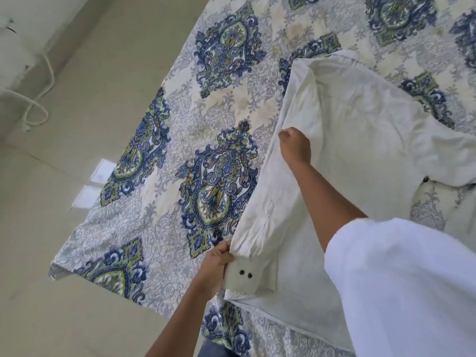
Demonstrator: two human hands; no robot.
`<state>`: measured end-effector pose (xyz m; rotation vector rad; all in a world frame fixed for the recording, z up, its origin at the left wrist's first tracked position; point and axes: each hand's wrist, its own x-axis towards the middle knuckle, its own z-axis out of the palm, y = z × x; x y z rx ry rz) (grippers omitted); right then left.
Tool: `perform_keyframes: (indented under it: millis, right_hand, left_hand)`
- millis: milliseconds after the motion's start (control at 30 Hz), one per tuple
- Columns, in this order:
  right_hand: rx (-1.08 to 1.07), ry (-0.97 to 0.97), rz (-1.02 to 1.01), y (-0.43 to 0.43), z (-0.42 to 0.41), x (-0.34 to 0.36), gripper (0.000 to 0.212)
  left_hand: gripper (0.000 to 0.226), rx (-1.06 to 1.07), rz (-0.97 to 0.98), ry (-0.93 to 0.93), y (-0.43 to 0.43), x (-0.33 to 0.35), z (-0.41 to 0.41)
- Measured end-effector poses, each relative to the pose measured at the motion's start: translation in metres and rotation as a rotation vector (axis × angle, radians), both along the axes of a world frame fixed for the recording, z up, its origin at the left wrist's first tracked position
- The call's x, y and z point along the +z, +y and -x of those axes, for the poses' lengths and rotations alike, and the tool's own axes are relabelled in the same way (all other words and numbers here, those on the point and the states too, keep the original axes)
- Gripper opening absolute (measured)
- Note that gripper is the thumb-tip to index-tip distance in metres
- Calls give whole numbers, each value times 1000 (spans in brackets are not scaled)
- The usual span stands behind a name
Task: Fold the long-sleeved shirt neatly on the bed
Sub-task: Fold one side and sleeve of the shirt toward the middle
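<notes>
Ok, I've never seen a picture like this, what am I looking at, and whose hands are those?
There is no machine here: this is one picture from a wide-angle camera worn on a person's head, looking down, so everything leans. The two bare hands are that person's own. On the bed's blue and green patterned sheet lies a white long-sleeved shirt. The left hand grips the sleeve's cuff, the one with two dark buttons. The right hand holds the cloth further up that sleeve, fingers curled. At the left is pale floor with a white cable.
</notes>
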<state>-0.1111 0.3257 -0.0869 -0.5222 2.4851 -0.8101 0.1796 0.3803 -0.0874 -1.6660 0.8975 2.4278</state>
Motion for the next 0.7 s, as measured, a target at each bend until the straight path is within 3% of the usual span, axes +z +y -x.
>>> perform_keyframes:
  millis: [167, 233, 300, 400, 467, 600, 700]
  right_hand:
    - [-450, 27, 54, 62, -32, -6, 26]
    - [-603, -97, -18, 96, -49, -21, 19]
    - [-691, -312, 36, 121, -65, -32, 6]
    - [-653, -667, 182, 136, -76, -30, 19]
    - [-574, -825, 137, 138, -76, -21, 27]
    - [-482, -954, 55, 140, -69, -8, 21]
    - [-617, -987, 140, 147, -66, -8, 17]
  left_hand:
    - [25, -86, 126, -200, 1, -14, -1]
    - [19, -156, 183, -275, 2, -17, 2]
    - [14, -245, 179, -287, 4, -15, 5]
    - [13, -211, 43, -164, 4, -9, 8]
    - [17, -144, -46, -97, 7, -5, 10]
    - [26, -135, -116, -65, 14, 0, 10]
    - [21, -132, -90, -72, 17, -2, 9]
